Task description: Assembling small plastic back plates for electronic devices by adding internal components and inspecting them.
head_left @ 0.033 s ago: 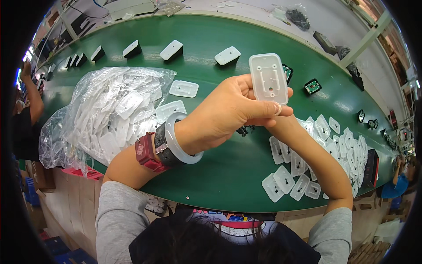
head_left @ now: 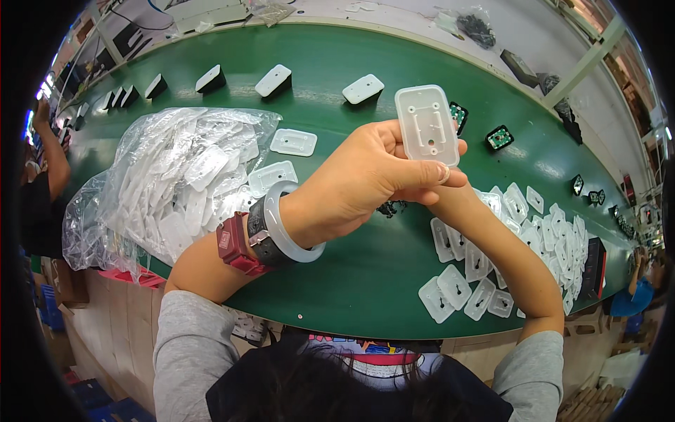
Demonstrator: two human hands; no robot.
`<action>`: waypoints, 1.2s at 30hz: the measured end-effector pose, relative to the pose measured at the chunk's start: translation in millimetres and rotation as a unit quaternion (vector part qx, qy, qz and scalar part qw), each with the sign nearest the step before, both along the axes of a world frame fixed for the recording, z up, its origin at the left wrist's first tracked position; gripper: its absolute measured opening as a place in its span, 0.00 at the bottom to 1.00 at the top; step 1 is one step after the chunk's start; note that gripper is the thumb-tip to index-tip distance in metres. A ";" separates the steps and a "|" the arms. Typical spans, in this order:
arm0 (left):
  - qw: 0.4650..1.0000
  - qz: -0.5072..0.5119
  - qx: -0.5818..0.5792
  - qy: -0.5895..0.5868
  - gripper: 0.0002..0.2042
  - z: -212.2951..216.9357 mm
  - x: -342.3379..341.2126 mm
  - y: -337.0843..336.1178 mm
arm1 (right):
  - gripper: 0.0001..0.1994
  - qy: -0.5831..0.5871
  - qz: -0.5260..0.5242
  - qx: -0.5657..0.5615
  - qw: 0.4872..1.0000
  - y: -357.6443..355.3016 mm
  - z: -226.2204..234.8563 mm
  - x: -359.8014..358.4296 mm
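- Clear plastic cover [head_left: 427, 126]: held up over the green table [head_left: 337, 299], face turned to the camera, posts and one small hole visible.
- Change from the preceding picture: very slight. Cover sits a touch further left; grip looks the same.
- Meaning, as judged: cover is being steadied or looked over in the hand, neither set down nor joined to anything.
- Left hand [head_left: 355, 172]: closed in a pinch on the cover's lower part, thumb in front, fingers behind.
- Right hand: hidden beyond the left hand; opening and hold cannot be told. Right forearm [head_left: 496, 243] passes over the loose covers.
- Black bits [head_left: 394, 209]: on the table, partly hidden under the left hand.
- Circuit board in a black shell [head_left: 500, 138]: right of the cover; a second board is partly covered by it.
- Left: clear bag [head_left: 204, 116] full of covers, two more lying beside it.
- Right: pile of covers [head_left: 559, 243]; nearer ones carry small dark pieces.
- Far side: row of black boxes with white lids, nearest box [head_left: 363, 89] left of the cover.
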State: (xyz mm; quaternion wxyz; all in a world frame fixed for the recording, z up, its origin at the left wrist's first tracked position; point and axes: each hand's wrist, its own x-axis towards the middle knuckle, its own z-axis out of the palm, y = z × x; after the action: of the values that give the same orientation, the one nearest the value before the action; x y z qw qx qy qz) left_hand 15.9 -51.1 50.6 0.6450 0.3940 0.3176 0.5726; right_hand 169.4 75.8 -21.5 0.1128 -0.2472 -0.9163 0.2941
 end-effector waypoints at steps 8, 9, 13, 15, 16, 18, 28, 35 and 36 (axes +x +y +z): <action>1.000 0.027 -0.013 -0.005 0.26 -9.9 3.3 2.5 | 0.04 0.098 -0.064 0.185 0.976 -15.9 31.8 26.4; 0.999 0.034 -0.010 -0.014 0.26 -11.7 4.2 2.9 | 0.06 0.159 -0.111 0.150 0.969 -19.1 41.5 32.3; 0.999 0.044 0.007 0.006 0.25 -18.1 10.6 2.9 | 0.09 0.271 -0.094 0.157 0.945 -55.3 79.2 33.0; 0.999 0.044 0.011 0.016 0.25 -18.8 15.0 1.4 | 0.10 0.310 -0.093 0.159 0.933 -61.7 79.8 28.8; 0.998 0.056 0.020 0.015 0.23 -18.5 19.0 0.3 | 0.09 0.310 -0.089 0.163 0.932 -60.8 77.6 25.6; 0.996 0.083 0.039 0.012 0.20 -18.7 26.3 -2.4 | 0.09 0.309 -0.079 0.172 0.932 -57.9 72.5 18.4; 0.987 0.119 0.075 0.082 0.17 -27.7 31.2 -3.2 | 0.07 0.269 -0.074 0.322 0.905 -63.0 63.4 11.7; 0.992 0.075 0.047 0.095 0.30 -29.2 30.4 -3.0 | 0.07 0.236 -0.085 0.356 0.900 -65.7 61.1 14.5; 0.991 0.096 0.061 0.071 0.28 -29.5 33.9 -2.7 | 0.07 0.243 -0.083 0.346 0.903 -65.2 60.6 14.3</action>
State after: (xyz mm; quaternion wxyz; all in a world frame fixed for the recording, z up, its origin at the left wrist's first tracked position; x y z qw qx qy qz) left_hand 49.8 -53.8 21.1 0.5380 0.4398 0.3635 0.6205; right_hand 183.7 10.6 39.1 0.4341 -0.1893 -0.8808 -0.0007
